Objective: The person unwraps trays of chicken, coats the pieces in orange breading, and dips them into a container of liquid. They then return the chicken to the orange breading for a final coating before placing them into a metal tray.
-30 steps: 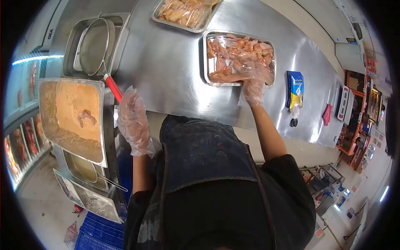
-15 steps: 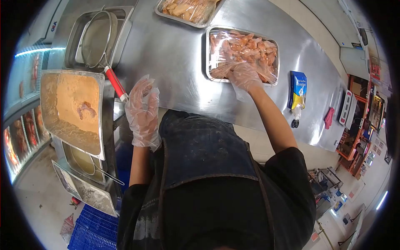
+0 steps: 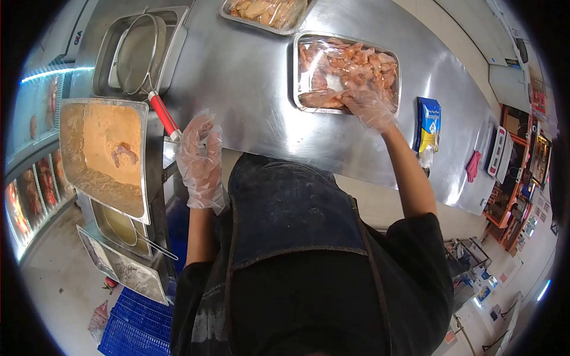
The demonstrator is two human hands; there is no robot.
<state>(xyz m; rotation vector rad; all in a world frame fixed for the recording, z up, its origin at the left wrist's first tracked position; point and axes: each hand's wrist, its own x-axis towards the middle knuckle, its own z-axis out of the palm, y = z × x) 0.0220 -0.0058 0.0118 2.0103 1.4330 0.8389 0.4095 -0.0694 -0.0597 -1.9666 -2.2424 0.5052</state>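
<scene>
Both my hands wear loose clear plastic gloves. My right hand rests on the near right corner of a steel tray filled with raw chicken pieces under plastic film, its fingers on the meat and film. Whether it grips anything I cannot tell. My left hand hangs empty with fingers apart over the counter's near edge, just right of a strainer's red handle.
A large pan of orange batter with one chicken piece sits at my left. A wire strainer lies over a sunken bin. A second tray of chicken stands farther back. A blue packet and a scale lie right.
My right hand slid from the tray's near edge onto the meat at its right corner. My left hand shifted slightly toward the red handle. The view tilted a little.
</scene>
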